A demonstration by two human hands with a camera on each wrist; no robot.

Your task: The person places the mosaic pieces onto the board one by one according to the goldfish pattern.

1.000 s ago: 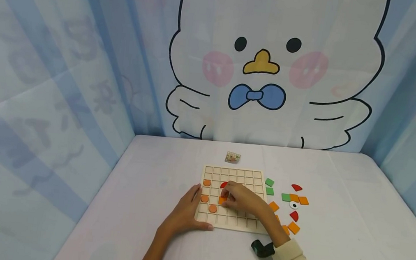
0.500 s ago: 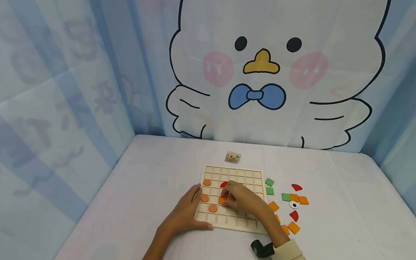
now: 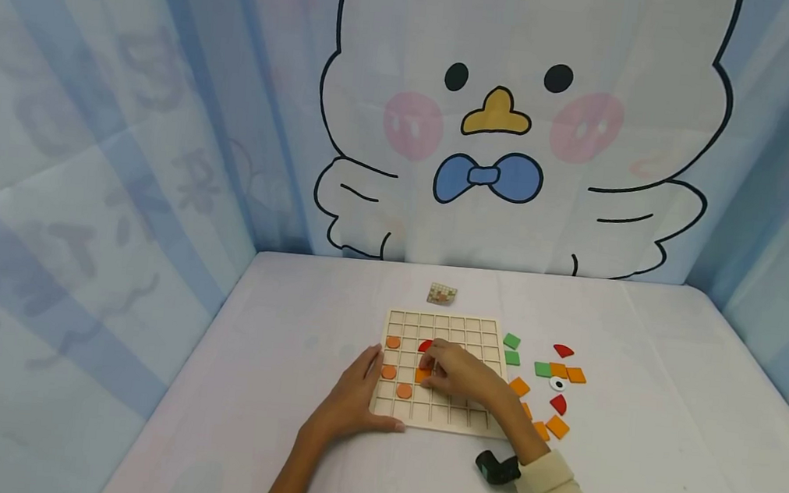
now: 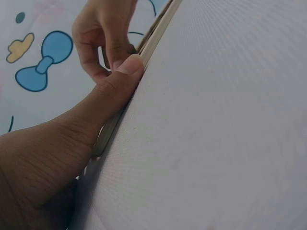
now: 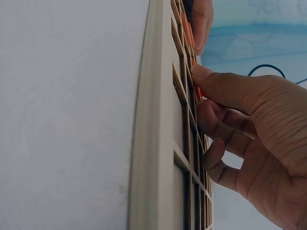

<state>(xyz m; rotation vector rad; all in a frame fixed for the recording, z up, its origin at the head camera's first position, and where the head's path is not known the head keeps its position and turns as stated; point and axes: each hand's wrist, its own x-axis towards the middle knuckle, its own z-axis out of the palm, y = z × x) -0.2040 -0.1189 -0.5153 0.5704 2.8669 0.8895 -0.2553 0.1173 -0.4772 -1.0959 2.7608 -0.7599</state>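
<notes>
Left hand [image 3: 349,403], fingers wide, rests at the near left corner of the grid board [image 3: 437,415]. Orange tile [image 3: 421,376], on the board, lies left against the nearer right hand [image 3: 459,371]: fingers narrow, pinch unconfirmable. Red piece [image 3: 424,346] just beyond.

I see the board [image 3: 446,417] lying flat: pale wood, divided by thin raised strips into square cells. Two orange discs [image 3: 392,342] sit in its leftmost column; a third disc [image 3: 404,391] sits in the next column, nearer than both. In the third column I make out an orange square [image 3: 421,376], partly covered, and farther away a red piece [image 3: 424,346], partly covered too.
</notes>
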